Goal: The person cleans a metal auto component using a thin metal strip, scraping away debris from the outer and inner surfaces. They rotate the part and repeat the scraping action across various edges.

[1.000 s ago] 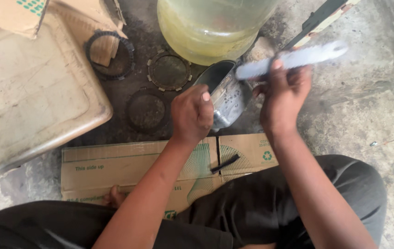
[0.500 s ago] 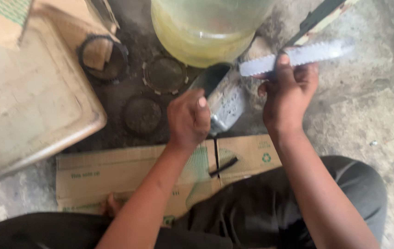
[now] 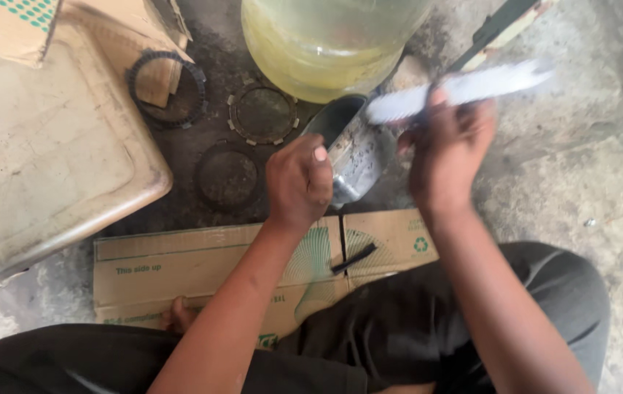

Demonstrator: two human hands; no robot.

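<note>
While blurred, right hand (image 3: 446,149) clamped on toothed blade (image 3: 464,87), left hand (image 3: 298,181) gripping metal cup (image 3: 355,149).

Left hand (image 3: 299,182) in closed grip, right hand (image 3: 446,149) clenched, raised, motion-blurred

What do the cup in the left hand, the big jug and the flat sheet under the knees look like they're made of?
Cup: shiny grey with bright reflections, probably metal. Jug: see-through yellowish wall, likely plastic. Sheet: matte brown printed cardboard, with a flap seam.
</note>
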